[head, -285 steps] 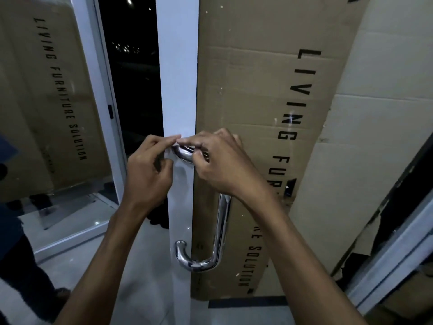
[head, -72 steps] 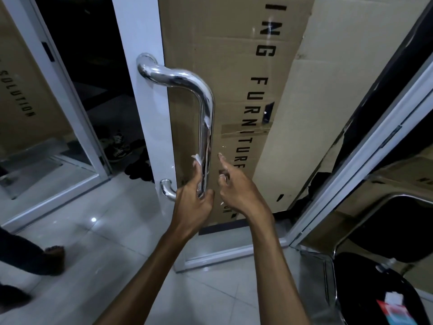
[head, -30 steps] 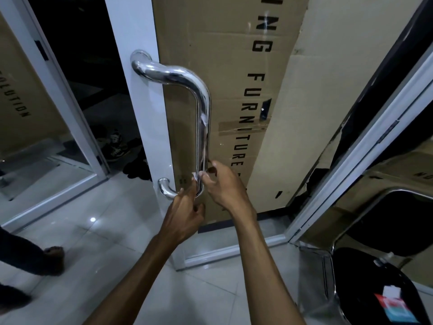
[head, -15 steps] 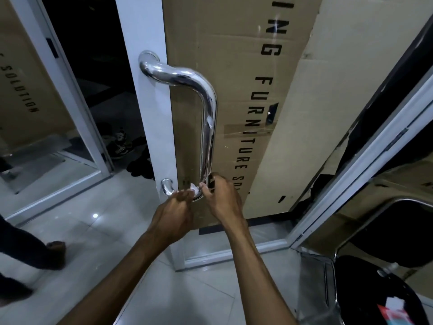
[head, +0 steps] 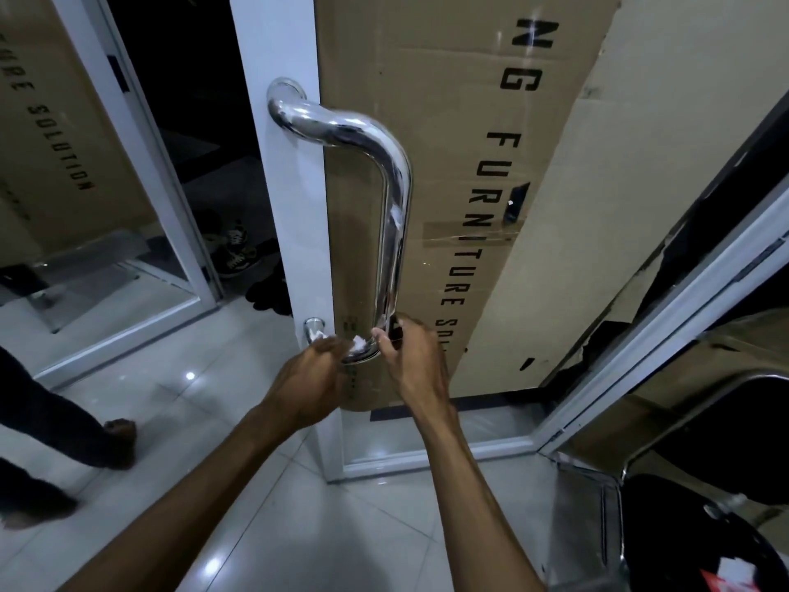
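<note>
A chrome D-shaped door handle is fixed to the white door stile of a glass door. At the handle's lower bend sits a crumpled bit of clear protective film. My left hand is just below the bend, its fingers pinching the film from the left. My right hand is at the bend's right side, its fingers curled around the bar's bottom and the film there.
Cardboard printed "LIVING FURNITURE SOLUTION" stands behind the glass. A second glass door is at left, shoes lie in the gap. Another person's legs and feet are at far left. A black chrome-framed chair stands at lower right.
Both hands worked the film from the handle's top down its bar. Over the last second they dropped to the lower bend, where the film is now bunched.
</note>
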`<control>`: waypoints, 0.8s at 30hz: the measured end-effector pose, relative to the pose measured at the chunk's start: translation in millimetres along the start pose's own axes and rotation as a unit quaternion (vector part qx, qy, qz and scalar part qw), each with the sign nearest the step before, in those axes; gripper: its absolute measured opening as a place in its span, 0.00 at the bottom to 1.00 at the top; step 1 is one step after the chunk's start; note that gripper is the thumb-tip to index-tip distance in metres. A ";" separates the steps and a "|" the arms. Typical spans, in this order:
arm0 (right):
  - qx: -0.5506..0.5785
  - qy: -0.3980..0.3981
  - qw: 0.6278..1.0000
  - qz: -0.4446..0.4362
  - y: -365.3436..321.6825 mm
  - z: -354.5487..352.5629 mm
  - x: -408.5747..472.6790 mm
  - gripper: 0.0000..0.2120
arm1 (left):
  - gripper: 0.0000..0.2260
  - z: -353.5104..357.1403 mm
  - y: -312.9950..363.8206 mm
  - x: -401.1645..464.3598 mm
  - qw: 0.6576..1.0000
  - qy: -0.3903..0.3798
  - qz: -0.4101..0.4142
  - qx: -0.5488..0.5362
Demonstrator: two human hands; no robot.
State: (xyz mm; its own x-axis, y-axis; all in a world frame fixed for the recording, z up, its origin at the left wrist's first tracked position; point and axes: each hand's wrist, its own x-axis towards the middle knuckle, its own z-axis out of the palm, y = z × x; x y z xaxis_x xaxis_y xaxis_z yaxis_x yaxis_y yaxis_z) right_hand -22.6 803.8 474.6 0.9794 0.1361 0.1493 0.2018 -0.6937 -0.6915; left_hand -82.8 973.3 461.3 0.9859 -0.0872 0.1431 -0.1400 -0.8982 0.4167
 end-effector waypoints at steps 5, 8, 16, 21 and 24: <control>-0.011 -0.002 1.000 -0.001 2.8 3.1 2.5 0.09 | 0.16 -13.2 -21.0 11.9 0.998 -0.017 0.004 0.059; -0.018 0.000 1.000 -0.002 3.1 5.3 3.3 0.09 | 0.08 -13.0 -22.3 26.9 0.996 -0.041 -0.014 0.082; -0.078 0.034 0.996 -0.014 1.7 1.5 0.6 0.11 | 0.20 5.3 2.8 39.5 0.992 -0.050 -0.062 -0.097; -0.090 0.039 0.995 -0.015 -1.1 -1.3 1.1 0.11 | 0.25 18.4 -7.4 5.6 0.996 0.024 0.022 -0.084; -0.076 0.037 0.996 -0.016 -1.1 -0.8 1.5 0.11 | 0.27 35.2 -18.7 -11.0 0.991 0.056 0.122 0.005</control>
State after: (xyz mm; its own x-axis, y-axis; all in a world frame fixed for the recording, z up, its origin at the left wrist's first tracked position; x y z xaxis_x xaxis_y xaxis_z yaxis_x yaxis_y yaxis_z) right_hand -21.4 804.3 476.1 0.9682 0.1106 0.2245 0.2227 -0.7897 -0.5717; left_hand -87.7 975.9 420.3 0.9066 -0.2545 0.3367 -0.3711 -0.8606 0.3487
